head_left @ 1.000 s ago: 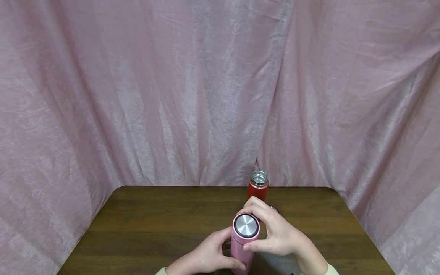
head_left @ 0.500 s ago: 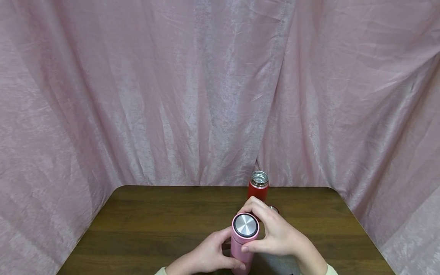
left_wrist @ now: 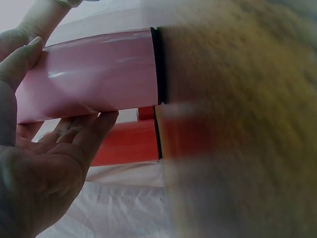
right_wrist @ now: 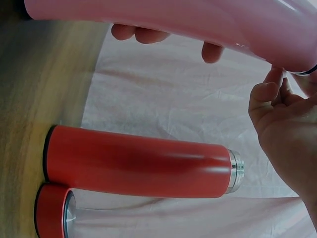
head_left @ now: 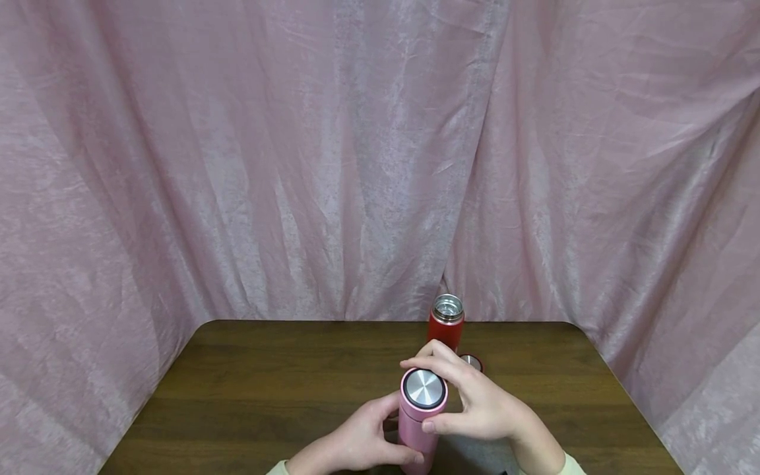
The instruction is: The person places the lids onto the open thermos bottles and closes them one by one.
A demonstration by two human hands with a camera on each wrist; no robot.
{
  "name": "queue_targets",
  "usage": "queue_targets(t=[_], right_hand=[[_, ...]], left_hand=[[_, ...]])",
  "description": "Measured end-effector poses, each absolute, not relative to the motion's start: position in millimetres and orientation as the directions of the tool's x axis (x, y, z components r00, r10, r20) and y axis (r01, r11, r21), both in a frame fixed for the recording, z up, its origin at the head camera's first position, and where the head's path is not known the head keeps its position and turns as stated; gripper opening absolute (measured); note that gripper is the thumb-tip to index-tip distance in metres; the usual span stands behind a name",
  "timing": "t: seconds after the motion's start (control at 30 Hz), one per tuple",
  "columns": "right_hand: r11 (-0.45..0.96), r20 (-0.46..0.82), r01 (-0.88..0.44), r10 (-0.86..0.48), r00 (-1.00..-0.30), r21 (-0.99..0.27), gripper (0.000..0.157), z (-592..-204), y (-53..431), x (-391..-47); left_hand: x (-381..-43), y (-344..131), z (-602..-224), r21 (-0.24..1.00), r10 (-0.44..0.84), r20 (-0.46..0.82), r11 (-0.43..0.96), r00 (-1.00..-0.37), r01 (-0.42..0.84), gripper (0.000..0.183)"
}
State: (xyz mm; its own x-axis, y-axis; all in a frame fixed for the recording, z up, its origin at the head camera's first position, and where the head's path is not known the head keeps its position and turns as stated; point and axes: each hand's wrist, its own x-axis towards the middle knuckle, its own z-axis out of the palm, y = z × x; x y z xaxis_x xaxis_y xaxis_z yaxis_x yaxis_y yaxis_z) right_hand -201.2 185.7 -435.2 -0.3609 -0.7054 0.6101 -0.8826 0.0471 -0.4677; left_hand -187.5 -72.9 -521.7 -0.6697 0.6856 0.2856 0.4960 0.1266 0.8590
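A pink thermos (head_left: 417, 435) stands upright near the front of the table, its lid (head_left: 425, 389) topped by a silver disc with a black ring. My left hand (head_left: 368, 439) grips the thermos body from the left, thumb in front and fingers behind. In the left wrist view the black base of the thermos shows close to the tabletop. My right hand (head_left: 475, 402) holds the lid, with the thumb on its near side and the fingers round the far side. The lid is seated on the body, with a thin seam line below it.
Behind the right hand a red thermos (right_wrist: 143, 163) stands upright without its lid, its steel mouth bare. Beside it on the table lies a red lid (right_wrist: 51, 210). A pink curtain (head_left: 356, 165) hangs round the back and sides of the brown wooden table (head_left: 267, 376).
My right hand's fingers have slid leftward round the far side of the lid, and its thumb has shifted slightly. More of the red lid shows. My left hand and the pink thermos stay put.
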Motion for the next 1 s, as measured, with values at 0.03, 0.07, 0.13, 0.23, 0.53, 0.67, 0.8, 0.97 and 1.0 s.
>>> queue_targets(t=[0.03, 0.07, 0.13, 0.23, 0.53, 0.67, 0.8, 0.97, 1.0], right_hand=[[0.045, 0.613, -0.882, -0.702, -0.362, -0.469, 0.072, -435.2, 185.5, -201.4], [0.045, 0.616, -0.882, -0.699, -0.363, -0.469, 0.070, -435.3, 185.3, -201.7], [0.046, 0.623, -0.883, -0.692, -0.366, -0.467, 0.068, -435.6, 184.7, -202.2], [0.058, 0.637, -0.893, -0.681, -0.362, -0.446, 0.066, -436.0, 183.8, -202.7], [0.154, 0.669, -0.920, -0.645, -0.370, -0.360, 0.064, -433.5, 180.2, -199.8], [0.221, 0.661, -0.910, -0.630, -0.407, -0.349, 0.065, -431.9, 179.9, -196.7], [0.264, 0.663, -0.904, -0.616, -0.426, -0.336, 0.065, -430.5, 179.3, -195.1], [0.286, 0.668, -0.895, -0.595, -0.447, -0.343, 0.063, -430.1, 178.1, -194.2], [0.286, 0.668, -0.893, -0.593, -0.450, -0.348, 0.063, -430.1, 177.9, -194.1]], left_hand=[[-187.6, -72.9, -521.7, 0.860, 0.684, 0.286, 0.126, -0.671, 0.494, 0.063], [-187.7, -72.9, -521.7, 0.860, 0.682, 0.286, 0.126, -0.673, 0.494, 0.064], [-187.7, -72.9, -521.6, 0.862, 0.678, 0.286, 0.126, -0.677, 0.491, 0.064], [-187.6, -73.0, -521.7, 0.865, 0.673, 0.287, 0.125, -0.682, 0.487, 0.064], [-187.9, -73.1, -522.0, 0.879, 0.667, 0.282, 0.108, -0.689, 0.464, 0.068], [-187.7, -72.3, -520.7, 0.879, 0.660, 0.288, 0.106, -0.694, 0.466, 0.067], [-187.2, -71.0, -519.6, 0.875, 0.648, 0.296, 0.109, -0.701, 0.471, 0.067], [-186.2, -69.5, -519.4, 0.870, 0.631, 0.305, 0.119, -0.713, 0.478, 0.067], [-185.8, -69.4, -519.4, 0.871, 0.629, 0.305, 0.119, -0.715, 0.477, 0.067]])
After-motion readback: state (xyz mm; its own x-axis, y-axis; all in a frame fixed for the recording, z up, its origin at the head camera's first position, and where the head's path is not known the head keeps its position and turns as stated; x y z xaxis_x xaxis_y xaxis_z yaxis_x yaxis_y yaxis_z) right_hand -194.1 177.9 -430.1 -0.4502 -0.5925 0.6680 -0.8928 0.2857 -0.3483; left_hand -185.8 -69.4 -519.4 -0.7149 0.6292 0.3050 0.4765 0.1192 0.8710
